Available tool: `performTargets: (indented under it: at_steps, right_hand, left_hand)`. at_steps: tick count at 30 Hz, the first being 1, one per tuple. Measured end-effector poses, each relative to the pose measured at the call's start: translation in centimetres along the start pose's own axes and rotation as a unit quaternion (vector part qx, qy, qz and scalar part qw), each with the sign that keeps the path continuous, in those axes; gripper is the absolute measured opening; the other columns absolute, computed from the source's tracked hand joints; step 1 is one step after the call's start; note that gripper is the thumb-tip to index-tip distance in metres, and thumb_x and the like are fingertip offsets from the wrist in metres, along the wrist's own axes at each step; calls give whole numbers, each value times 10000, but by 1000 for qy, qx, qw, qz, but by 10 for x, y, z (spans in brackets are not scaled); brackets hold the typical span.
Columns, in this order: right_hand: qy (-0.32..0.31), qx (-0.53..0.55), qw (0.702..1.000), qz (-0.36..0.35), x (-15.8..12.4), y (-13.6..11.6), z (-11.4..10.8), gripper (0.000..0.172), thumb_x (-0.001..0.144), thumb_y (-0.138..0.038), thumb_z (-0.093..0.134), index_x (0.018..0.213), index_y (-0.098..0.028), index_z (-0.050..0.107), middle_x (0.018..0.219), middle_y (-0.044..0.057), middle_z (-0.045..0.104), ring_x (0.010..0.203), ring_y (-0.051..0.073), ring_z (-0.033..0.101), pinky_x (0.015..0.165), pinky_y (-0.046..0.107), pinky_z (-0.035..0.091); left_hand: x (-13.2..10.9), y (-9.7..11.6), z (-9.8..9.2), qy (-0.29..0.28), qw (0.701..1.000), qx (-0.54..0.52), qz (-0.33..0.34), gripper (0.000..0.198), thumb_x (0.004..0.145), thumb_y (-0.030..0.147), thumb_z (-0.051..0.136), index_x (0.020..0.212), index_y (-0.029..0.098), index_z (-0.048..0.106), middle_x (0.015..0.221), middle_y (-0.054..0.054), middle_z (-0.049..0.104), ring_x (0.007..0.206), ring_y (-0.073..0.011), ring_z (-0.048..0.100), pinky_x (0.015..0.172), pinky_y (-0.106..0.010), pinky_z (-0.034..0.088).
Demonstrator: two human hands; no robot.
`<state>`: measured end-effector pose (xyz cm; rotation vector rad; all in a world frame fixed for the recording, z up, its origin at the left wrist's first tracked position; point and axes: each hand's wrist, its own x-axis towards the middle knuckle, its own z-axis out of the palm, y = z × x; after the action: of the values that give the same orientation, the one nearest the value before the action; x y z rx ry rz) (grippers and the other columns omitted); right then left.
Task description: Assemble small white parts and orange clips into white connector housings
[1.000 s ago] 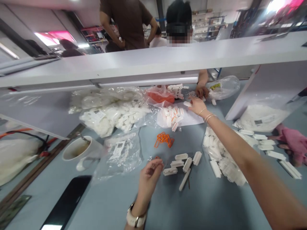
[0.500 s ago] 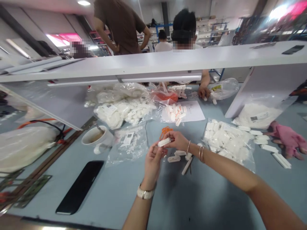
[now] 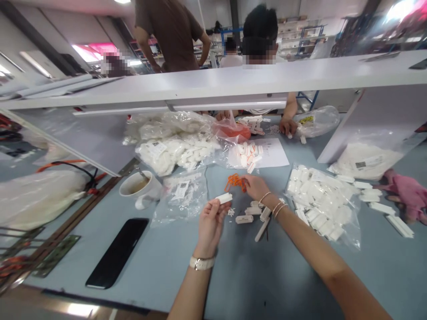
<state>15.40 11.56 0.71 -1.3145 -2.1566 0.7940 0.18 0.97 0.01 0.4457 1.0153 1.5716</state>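
1. At the bottom of the frame, both your forearms are cut off by the lower edge; a white-strapped watch (image 3: pixel 202 263) circles your left wrist.
2. At lower left, a black phone (image 3: pixel 117 253) lies on the table (image 3: pixel 160 284).
3. Your left hand (image 3: pixel 210 224), at the centre, pinches a white housing (image 3: pixel 224 198) between thumb and fingers, raised and slightly tilted. Your fingers cover its near end.
4. Just right of it are small white bits (image 3: pixel 231 212), too tiny to make out.
5. Right of those, loose white connectors (image 3: pixel 244 219) lie beside a white stick (image 3: pixel 261 231); your right wrist and forearm partly hide the group.
6. Your right hand (image 3: pixel 256 187) is just above them in the frame, fingers bunched narrowly at the right edge of the orange clips (image 3: pixel 233 182). You cannot tell from here whether a clip is pinched, because the fingertips merge with the pile.
7. Left of centre stand a cup (image 3: pixel 152 187) with a spoon and a flat clear bag (image 3: pixel 182 191), its contents blurred by plastic.
8. Right of your forearm lies a bag of white parts (image 3: pixel 320 200).
9. Farther up, orange-trimmed white parts (image 3: pixel 248 153) lie partly over a printed sheet (image 3: pixel 278 153), its print unreadable.
10. Beyond, under the white shelf (image 3: pixel 213 84), a co-worker's hand (image 3: pixel 287 126) touches small pieces you cannot make out; the shelf hides much of that person.
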Motion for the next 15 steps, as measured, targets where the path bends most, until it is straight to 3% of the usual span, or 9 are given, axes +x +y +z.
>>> performTargets:
  at_steps: [3, 7, 15]
  right_hand:
    - [-45, -102, 994, -4, 1, 8, 2, 185, 758, -54, 533, 801, -185, 657, 870, 77, 691, 859, 208, 628, 836, 331, 436]
    - [-54, -104, 993, 4, 2, 13, 5, 161, 764, -97, 576, 689, -197, 679, 852, 90, 701, 864, 237, 626, 820, 342, 430]
    - [-40, -60, 997, 22, 1, 13, -10, 108, 765, -233, 631, 800, -249, 732, 854, 29, 731, 784, 218, 651, 697, 303, 459]
  left_hand:
    - [2, 1, -2, 12, 1000, -3, -10, 295, 611, 325, 788, 757, 126, 628, 757, -63, 726, 687, -146, 678, 749, -273, 538]
    - [4, 0, -5, 9, 1000, -2, -16, 258, 633, 303, 775, 757, 133, 625, 724, -44, 718, 673, -128, 673, 739, -250, 540]
    - [1, -1, -6, 4, 999, 15, -28, 276, 632, 289, 775, 801, 125, 632, 806, -61, 722, 718, -131, 676, 708, -217, 535]
